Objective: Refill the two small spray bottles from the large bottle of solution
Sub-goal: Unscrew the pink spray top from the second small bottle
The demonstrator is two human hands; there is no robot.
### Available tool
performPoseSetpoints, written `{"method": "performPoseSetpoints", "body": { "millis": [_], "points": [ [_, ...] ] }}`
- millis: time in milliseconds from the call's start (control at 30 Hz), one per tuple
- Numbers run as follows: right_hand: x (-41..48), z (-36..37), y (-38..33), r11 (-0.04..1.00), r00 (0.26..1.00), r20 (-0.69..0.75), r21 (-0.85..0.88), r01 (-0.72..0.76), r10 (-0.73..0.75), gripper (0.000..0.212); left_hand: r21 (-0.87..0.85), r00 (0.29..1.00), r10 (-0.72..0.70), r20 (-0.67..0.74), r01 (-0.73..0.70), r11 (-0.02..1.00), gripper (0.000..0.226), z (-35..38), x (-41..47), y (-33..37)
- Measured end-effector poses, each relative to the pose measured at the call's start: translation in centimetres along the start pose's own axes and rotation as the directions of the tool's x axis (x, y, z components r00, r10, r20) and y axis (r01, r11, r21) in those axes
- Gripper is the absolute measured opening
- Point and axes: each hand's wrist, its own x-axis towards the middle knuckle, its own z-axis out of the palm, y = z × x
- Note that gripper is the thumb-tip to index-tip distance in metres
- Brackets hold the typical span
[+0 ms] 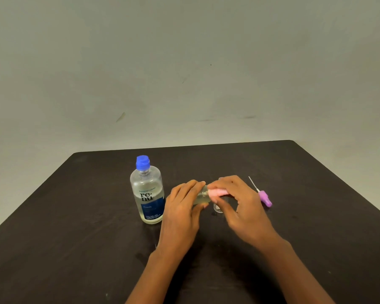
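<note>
Here, the parts of the scene as you see them from the head camera.

Left hand: your fingers are wrapped around the body of a small clear spray bottle, which lies tilted between your two hands; a pale liquid shows inside it.

Right hand: your thumb and fingers pinch the pink spray cap at the bottle's neck, just across from your left fingertips.

Second small bottle: a clear, open vessel stands on the table directly under your right palm, mostly hidden; its fill level cannot be told.

Purple spray head: it lies on its side with its dip tube pointing away from you, just beyond the outer edge of your right hand and apart from it.

Large bottle of solution: it stands upright just outside your left hand, near but not touching, blue cap in place, partly full.

Table: a dark surface carrying everything.

Step in hand: likely you are turning the pink cap on the held bottle; whether on or off cannot be told.

Next move: it calls for a steady left grip while the right twists, keeping the neck raised so nothing spills, and care not to knock the open vessel beneath your right hand.
</note>
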Motion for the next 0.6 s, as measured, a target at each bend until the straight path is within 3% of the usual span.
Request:
{"method": "performPoseSetpoints", "body": {
  "millis": [100, 200, 367, 500, 600],
  "points": [
    [0.11, -0.05, -0.14, 0.999, 0.999, 0.006, 0.028, 0.043, -0.043, 0.037, -0.004, 1.000, -0.007, -0.011, 0.007, 1.000, 0.044, 0.12, 0.09, 0.00],
    [-0.01, 0.04, -0.12, 1.000, 0.999, -0.046, 0.001, -0.013, 0.013, 0.038, -0.001, 1.000, 0.006, -0.017, -0.006, 1.000, 0.045, 0.20, -0.04, 0.12],
    [-0.05, 0.03, 0.15, 1.000, 0.999, -0.030, -0.011, -0.026, 0.026, 0.018, 0.033, 1.000, 0.027, -0.012, -0.026, 0.999, 0.046, 0.21, -0.08, -0.04],
    [0.01, -0.12, 0.03, 0.999, 0.999, 0.033, 0.010, 0.036, -0.037, 0.035, 0.022, 1.000, 0.015, -0.013, -0.015, 1.000, 0.044, 0.06, 0.02, -0.03],
    [-0.04, 0.05, -0.16, 1.000, 1.000, 0.008, 0.028, -0.003, 0.003, 0.041, 0.008, 1.000, 0.011, -0.019, -0.011, 1.000, 0.045, 0.00, 0.04, 0.05]
  ]
}}
